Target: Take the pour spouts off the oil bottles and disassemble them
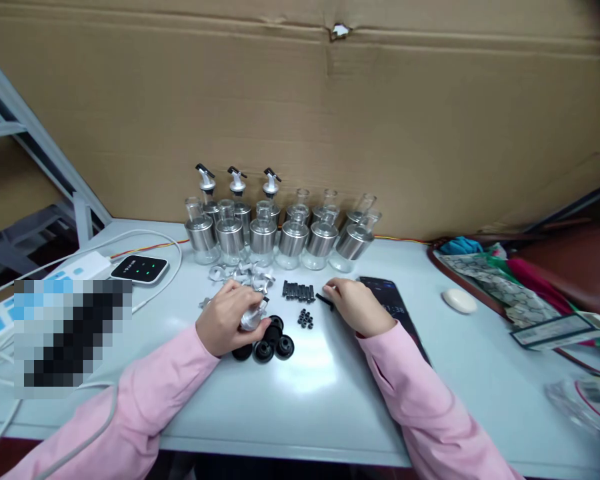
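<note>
My left hand (233, 317) is closed around a silver pourer spout (251, 319), held low above the table. Just under it lies a cluster of round black stoppers (263, 350), several in number. My right hand (356, 305) has its fingers pinched at a small black lever (325, 301) near the table surface. To its left, black levers (298, 291) lie in a row, with a small pile of black rings (305, 319) in front. More silver spout parts (243, 272) are scattered behind my left hand, which partly hides them.
Glass bottles with metal bands (295, 235) stand in two rows at the back; three rear ones carry pourers (237, 180). A phone (387, 300) lies under my right forearm. Left are a power strip (80, 267), cables and a black device (140, 269). A white oval object (459, 301) sits right.
</note>
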### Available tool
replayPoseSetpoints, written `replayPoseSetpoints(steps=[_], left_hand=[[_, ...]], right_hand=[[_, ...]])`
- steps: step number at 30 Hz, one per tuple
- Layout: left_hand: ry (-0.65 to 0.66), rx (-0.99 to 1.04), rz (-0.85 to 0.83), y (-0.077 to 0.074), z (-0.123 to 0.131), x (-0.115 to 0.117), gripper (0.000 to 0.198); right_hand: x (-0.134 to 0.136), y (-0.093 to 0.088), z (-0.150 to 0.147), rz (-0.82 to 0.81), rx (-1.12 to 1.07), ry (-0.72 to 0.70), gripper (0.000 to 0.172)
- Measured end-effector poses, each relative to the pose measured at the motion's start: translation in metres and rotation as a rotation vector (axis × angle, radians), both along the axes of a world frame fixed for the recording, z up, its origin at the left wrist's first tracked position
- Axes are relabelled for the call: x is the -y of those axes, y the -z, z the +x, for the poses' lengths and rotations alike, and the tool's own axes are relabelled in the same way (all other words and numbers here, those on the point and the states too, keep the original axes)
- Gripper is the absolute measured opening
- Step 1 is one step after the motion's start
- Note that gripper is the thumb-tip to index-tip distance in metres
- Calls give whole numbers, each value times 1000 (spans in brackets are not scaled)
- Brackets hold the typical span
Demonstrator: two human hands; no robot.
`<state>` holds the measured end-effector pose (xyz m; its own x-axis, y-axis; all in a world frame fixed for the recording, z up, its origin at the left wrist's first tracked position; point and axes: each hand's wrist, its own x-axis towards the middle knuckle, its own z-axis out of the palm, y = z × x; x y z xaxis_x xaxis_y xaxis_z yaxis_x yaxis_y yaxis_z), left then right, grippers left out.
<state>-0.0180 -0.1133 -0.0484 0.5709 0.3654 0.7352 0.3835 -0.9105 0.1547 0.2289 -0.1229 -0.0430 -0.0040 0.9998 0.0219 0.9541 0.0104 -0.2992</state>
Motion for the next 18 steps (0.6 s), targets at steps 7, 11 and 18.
replayPoseSetpoints(steps=[7,11,18], left_hand=[[-22,45,-50,1,0,-1,14],[-44,39,-7,-1,0,0,9],[-40,-28,-45,3,1,-1,16]], right_hand=[[5,-5,0,-23,-50,-91,23],[4,-4,-1,-64,-77,-24,20],[-1,3,-3,-20,-53,23,23]])
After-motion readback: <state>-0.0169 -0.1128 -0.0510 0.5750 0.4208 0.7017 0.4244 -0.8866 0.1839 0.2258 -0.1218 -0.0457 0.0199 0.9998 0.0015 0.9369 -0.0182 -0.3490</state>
